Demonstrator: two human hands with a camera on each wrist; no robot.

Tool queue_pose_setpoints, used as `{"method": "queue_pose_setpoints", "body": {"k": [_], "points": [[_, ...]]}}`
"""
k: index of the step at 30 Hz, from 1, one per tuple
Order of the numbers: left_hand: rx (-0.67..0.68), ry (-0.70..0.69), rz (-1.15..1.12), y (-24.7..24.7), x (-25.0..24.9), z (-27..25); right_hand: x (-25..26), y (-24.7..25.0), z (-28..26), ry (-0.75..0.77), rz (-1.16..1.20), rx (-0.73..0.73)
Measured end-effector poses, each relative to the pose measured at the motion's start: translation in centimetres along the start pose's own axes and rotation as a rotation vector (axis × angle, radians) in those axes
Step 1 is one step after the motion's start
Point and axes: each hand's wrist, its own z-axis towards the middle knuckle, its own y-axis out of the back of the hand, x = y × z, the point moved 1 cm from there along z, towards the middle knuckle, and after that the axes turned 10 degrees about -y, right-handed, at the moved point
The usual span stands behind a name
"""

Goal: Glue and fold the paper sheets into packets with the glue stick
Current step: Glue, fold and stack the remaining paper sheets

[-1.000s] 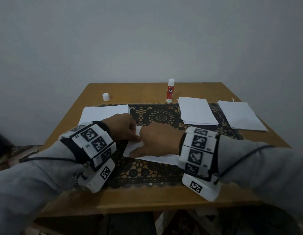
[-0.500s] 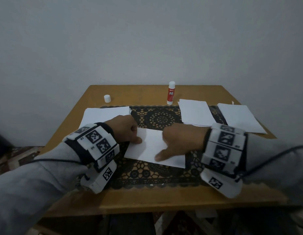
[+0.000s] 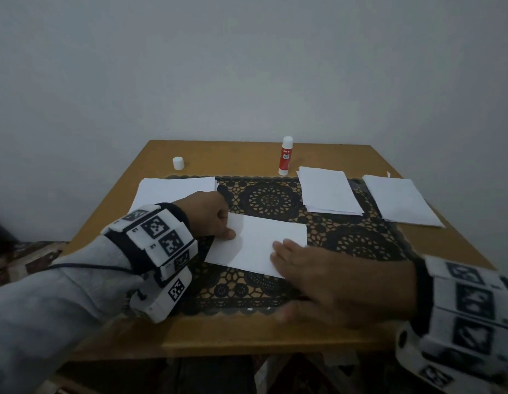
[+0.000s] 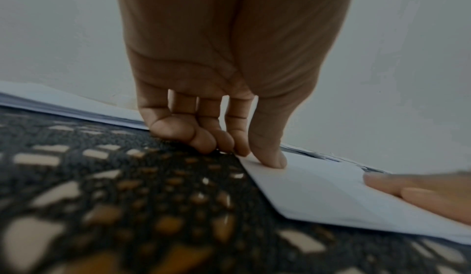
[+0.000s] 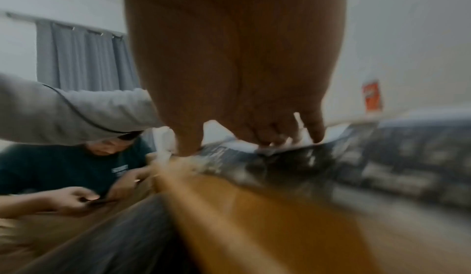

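Left hand (image 3: 208,216) sits at about 9 o'clock of the folded paper (image 3: 258,245). From the left wrist view the thumb tip is pressed straight down on the sheet's left corner while the other fingers (image 4: 203,139) are curled under, knuckles down on the lace mat (image 3: 346,240) just off the paper's edge. So it's pinning the sheet, not gripping it.

Right hand (image 3: 332,282) comes in from around 4 o'clock, palm down, fingers stretched out fairly flat, fingertips lying on the near right corner of the same sheet. It's blurry in the head view and really smeared in its own wrist view, but it looks released and flat, nothing held in it.

The folded paper lies flat in the middle of the mat, slightly skewed, between both hands.

Further out: a stack of sheets (image 3: 173,191) at 10 o'clock, half on the mat and half on the wooden table (image 3: 247,334). Two more white stacks at 1 to 2 o'clock, the nearer one (image 3: 328,191) on the mat, the farther one (image 3: 400,200) hanging over its right edge. The glue stick (image 3: 285,157) stands upright at 12 o'clock just past the mat, uncapped as far as I can tell, and its white cap (image 3: 178,162) is well apart at 11 o'clock.
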Motion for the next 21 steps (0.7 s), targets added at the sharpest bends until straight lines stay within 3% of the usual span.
{"method": "queue_pose_setpoints", "body": {"k": [3, 7, 13, 18, 21], "points": [[0.000, -0.002, 0.001, 0.0, 0.0, 0.0, -0.5, -0.7, 1.0, -0.062, -0.015, 0.100], [-0.003, 0.005, 0.002, 0.0, -0.1, 0.0, -2.8, 0.9, 3.6, -0.227, 0.028, 0.078], [-0.002, 0.020, 0.014, 0.0, -0.2, 0.0, 1.5, 0.9, 3.0, 0.071, -0.013, 0.093], [-0.002, 0.027, 0.006, 0.0, -0.3, -0.1, -0.4, 2.8, 5.8, -0.073, 0.060, 0.040], [-0.006, 0.021, 0.024, 0.0, -0.2, 0.0, 1.2, 2.3, 5.3, -0.002, 0.001, 0.059]]}}
